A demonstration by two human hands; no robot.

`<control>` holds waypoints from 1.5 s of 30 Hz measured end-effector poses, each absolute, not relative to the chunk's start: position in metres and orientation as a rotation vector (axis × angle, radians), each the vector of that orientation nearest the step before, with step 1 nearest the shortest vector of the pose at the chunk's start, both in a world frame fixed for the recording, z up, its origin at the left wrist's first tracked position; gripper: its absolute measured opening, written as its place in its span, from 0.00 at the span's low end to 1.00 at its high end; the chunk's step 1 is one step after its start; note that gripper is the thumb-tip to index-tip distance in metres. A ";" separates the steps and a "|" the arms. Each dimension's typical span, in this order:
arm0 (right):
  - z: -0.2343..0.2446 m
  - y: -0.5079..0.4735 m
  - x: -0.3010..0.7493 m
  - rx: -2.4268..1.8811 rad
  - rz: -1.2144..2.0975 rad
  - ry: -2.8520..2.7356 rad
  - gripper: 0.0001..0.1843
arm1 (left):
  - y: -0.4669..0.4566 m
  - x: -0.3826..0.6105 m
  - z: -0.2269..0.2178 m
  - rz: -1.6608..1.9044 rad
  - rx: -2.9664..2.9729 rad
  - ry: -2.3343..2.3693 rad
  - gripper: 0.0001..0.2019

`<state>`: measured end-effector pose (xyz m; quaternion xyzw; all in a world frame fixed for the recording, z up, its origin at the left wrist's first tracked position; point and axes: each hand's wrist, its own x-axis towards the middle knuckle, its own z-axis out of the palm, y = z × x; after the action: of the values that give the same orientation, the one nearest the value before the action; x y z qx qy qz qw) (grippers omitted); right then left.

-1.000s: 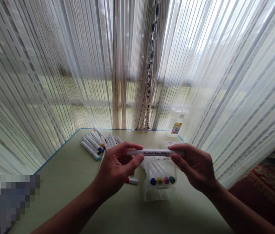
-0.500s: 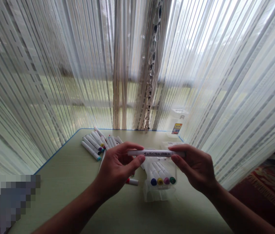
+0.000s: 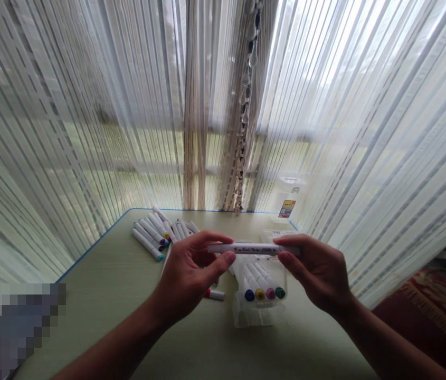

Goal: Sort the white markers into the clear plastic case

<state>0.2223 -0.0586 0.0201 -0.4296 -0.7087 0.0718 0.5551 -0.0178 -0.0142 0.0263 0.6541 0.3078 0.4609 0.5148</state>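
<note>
We find one slim white marker held level, raised above the desk. The left hand and right hand pinch it near opposite ends, thumbs below. Black lettering runs along the barrel between small arrowheads; we read "Marker", the remainder being unclear. The yellow-and-blue label behind is too small to read.

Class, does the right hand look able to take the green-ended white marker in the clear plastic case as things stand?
Probably not: the right hand pinches another white marker. Freed, perhaps: the green-ended marker lies nearby, though the clear case may block it.
</note>
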 end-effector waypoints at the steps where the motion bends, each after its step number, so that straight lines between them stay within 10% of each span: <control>1: 0.020 -0.059 0.223 -1.015 0.168 -1.677 0.06 | -0.014 -0.018 0.026 1.110 1.572 0.739 0.14; 45: 0.015 -0.058 0.225 -1.003 0.288 -1.629 0.08 | -0.013 -0.018 0.025 1.136 1.577 0.671 0.09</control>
<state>0.2253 -0.0578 0.0149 -0.4270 -0.6933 0.1228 0.5673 -0.0182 -0.0127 0.0253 0.6568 0.2794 0.4730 0.5166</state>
